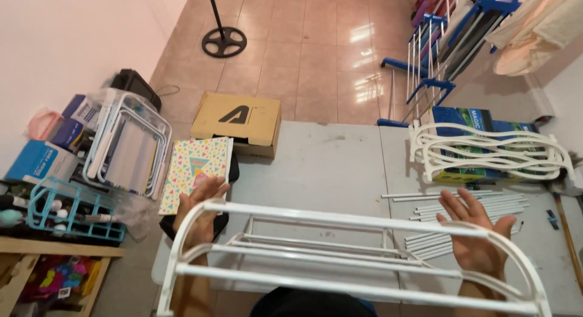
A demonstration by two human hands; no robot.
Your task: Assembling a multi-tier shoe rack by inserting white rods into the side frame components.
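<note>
A white rack frame (340, 232) of plastic end pieces and metal tubes stands on the grey table (316, 165) right in front of me. My left hand (197, 211) is open, palm against the frame's left curved end. My right hand (473, 232) is open with fingers spread, just inside the right curved end, partly behind a tube. Neither hand closes around anything.
Loose white tubes (461, 201) lie on the table at right, with stacked white end pieces (486, 150) on a blue box behind them. A patterned notebook (197, 168) and a cardboard box (240, 119) sit left. A blue clothes rack (431, 62) stands on the tiled floor.
</note>
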